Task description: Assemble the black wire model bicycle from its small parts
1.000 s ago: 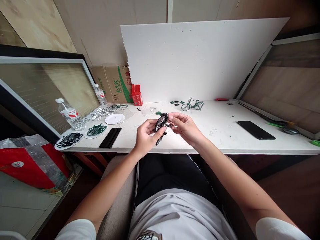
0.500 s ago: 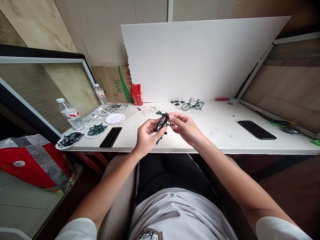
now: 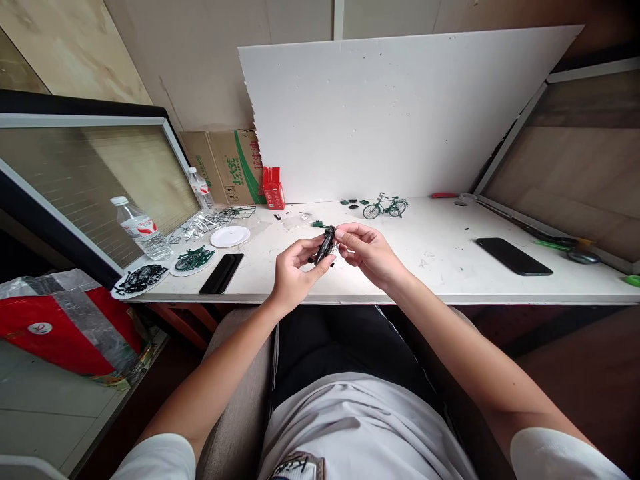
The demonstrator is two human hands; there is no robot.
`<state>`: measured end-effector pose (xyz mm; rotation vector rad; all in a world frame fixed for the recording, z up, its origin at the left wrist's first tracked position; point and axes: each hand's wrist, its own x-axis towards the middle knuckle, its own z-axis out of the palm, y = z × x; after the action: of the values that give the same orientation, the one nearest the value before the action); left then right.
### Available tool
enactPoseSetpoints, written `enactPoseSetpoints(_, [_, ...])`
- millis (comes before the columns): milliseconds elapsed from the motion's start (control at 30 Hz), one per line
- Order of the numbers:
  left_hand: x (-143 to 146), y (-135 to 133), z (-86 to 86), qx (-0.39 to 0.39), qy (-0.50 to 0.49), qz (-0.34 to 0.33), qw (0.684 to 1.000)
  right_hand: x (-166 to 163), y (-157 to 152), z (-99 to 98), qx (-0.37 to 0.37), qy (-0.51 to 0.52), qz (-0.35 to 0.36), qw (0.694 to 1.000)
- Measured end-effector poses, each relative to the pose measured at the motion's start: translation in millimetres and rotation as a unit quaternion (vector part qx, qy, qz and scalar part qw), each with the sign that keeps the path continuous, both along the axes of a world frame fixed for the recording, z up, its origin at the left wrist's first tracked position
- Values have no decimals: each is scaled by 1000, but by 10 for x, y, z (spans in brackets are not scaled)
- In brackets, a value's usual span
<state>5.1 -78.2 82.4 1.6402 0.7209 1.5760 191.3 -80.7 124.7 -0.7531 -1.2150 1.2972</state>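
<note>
My left hand (image 3: 293, 270) and my right hand (image 3: 369, 252) meet over the near edge of the white table (image 3: 440, 267), both pinching a small black model bicycle (image 3: 326, 245). The left fingers grip its wheel from below and the side. Fingertips of the right hand close on its upper right end. The model is turned almost edge-on, so its wheels look thin. A finished green model bicycle (image 3: 384, 208) stands upright further back on the table.
Left on the table: two water bottles (image 3: 141, 228), a white plate (image 3: 229, 237), plates of green (image 3: 193, 260) and black parts (image 3: 139, 279), a black phone (image 3: 221, 274). Another phone (image 3: 513, 256) lies right. A red box (image 3: 273, 189), a carton (image 3: 227, 167) and a white board (image 3: 395, 113) stand behind.
The black model bicycle has been rotated in my hands from showing its wheel broadside to nearly edge-on, and it sits a little lower between my fingers. Both hands stay in place.
</note>
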Motion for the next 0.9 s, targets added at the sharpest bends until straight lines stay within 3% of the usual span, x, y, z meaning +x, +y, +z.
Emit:
enactPoseSetpoints(400, [14, -31, 35, -2, 2, -18, 1000, 14, 3, 7, 43, -53, -61, 996])
enactPoseSetpoints(900, [25, -24, 14, -6, 14, 1, 1000, 17, 10, -25, 31, -70, -57, 995])
